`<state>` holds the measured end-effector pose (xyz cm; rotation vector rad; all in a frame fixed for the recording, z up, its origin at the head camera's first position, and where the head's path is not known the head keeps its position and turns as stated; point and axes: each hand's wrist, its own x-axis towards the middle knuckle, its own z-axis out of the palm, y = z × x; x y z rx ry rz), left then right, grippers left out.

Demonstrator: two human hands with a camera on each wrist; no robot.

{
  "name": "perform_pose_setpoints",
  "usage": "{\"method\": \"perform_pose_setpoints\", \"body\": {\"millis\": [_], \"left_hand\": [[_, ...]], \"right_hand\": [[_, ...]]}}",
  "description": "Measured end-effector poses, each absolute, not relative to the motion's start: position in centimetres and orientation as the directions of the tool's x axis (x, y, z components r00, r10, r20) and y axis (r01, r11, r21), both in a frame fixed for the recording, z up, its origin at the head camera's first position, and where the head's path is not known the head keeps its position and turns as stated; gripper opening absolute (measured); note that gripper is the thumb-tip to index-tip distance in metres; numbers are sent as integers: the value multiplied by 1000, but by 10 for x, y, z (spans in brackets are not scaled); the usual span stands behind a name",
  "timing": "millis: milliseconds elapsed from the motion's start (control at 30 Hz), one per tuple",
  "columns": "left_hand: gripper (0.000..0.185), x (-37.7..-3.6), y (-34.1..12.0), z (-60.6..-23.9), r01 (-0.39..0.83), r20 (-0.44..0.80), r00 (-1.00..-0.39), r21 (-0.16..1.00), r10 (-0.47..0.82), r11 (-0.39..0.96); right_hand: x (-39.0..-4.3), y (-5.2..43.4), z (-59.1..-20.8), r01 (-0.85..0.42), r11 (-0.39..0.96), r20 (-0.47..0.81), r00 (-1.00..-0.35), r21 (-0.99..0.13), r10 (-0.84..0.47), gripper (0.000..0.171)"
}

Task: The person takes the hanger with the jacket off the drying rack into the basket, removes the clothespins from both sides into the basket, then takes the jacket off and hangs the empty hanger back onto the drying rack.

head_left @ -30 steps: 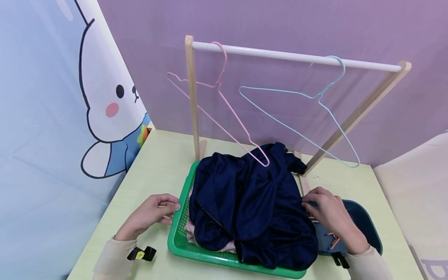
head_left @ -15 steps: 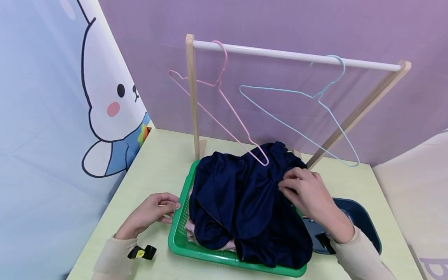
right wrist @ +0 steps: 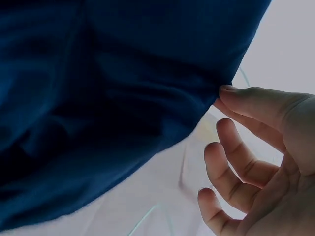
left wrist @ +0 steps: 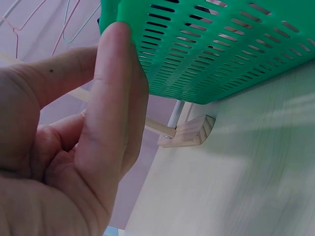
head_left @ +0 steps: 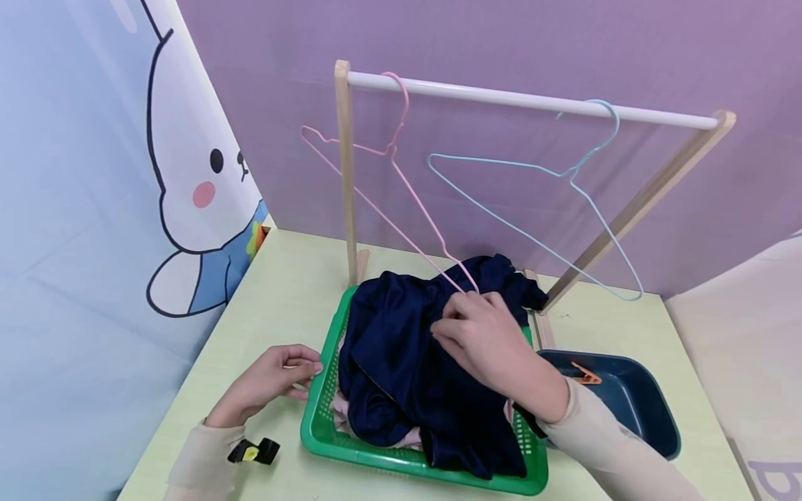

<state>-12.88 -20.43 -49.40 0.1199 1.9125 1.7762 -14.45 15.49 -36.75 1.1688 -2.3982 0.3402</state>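
Note:
A navy jacket (head_left: pixel 401 348) with a zip-like line lies heaped in the green basket (head_left: pixel 363 456), over some pale pink cloth (head_left: pixel 340 410). My right hand (head_left: pixel 482 341) pinches the jacket's edge between thumb and forefinger and lifts it above the heap. In the right wrist view, the raised cloth hangs taut from the fingertips (right wrist: pixel 227 88), the other fingers loosely curled. My left hand (head_left: pixel 278 379) holds the basket's left rim; the left wrist view has a fingertip against that rim (left wrist: pixel 110 17). A dark sleeve-like end (head_left: pixel 532 292) hangs over the basket's back right.
Behind the basket stands a wooden rack with a white rail (head_left: pixel 501 96). A pink hanger (head_left: pixel 413 188) and a light blue hanger (head_left: pixel 501 163) hang from it, the pink one reaching down to the right hand. To the right, a dark blue tray (head_left: pixel 651 396) holds an orange clip (head_left: pixel 585 376).
My right hand has moved leftward and up across the basket, folding the jacket's right edge over. More of the tray and the basket's right side now shows. My left hand has stayed put.

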Motion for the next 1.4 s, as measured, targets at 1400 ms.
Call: {"method": "perform_pose_setpoints", "body": {"millis": [1400], "left_hand": [[33,-129,-204,-496,-303,-333,-857,943,393,140]], "right_hand": [[-192,252,-388,-597,795,411,-755,-108,-511,9]]}}
